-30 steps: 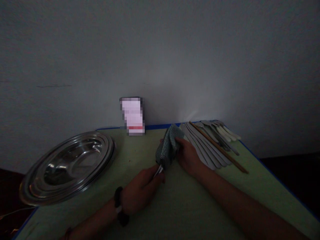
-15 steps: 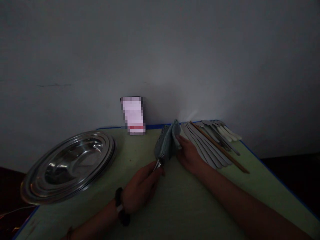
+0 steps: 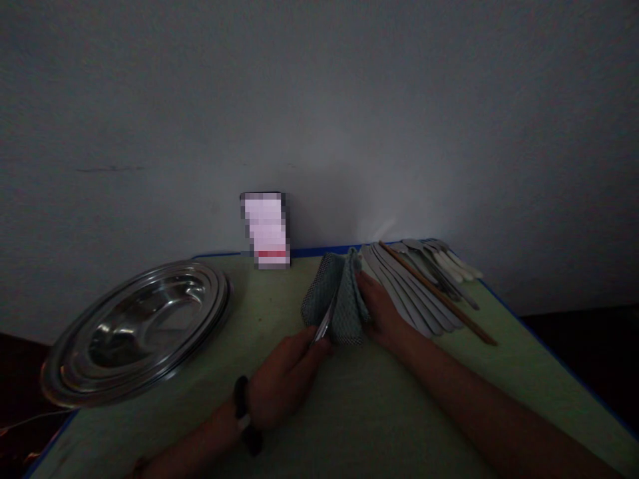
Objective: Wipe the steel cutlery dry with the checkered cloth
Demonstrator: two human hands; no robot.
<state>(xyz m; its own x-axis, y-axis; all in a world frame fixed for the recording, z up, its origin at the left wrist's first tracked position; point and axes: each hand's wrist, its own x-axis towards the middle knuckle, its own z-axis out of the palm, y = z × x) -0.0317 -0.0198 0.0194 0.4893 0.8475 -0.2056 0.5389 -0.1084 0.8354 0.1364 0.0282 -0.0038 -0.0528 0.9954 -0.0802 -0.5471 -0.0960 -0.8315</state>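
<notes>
My left hand (image 3: 287, 376), with a dark band at the wrist, is closed on the handle of a shiny metal piece of cutlery (image 3: 324, 326). Its far end is tucked into a folded grey-blue cloth (image 3: 352, 309), so its kind is hidden. My right hand (image 3: 383, 311) grips that cloth from the right side, its fingers partly behind the fabric. Just beyond the right hand lies a row of table knives (image 3: 407, 296), side by side and slanting toward me.
Wooden chopsticks (image 3: 449, 303) lie across the row; metal spoons (image 3: 432, 256) and white spoons (image 3: 456, 266) are farther right. Stacked steel basins (image 3: 210, 319) stand at the left of the green table (image 3: 269, 299). A phone (image 3: 267, 229) leans on the wall (image 3: 319, 120).
The cloth has spread open and hangs lower around the cutlery. More of the metal handle shows, and my left hand has shifted slightly. My right hand stays nearly in place.
</notes>
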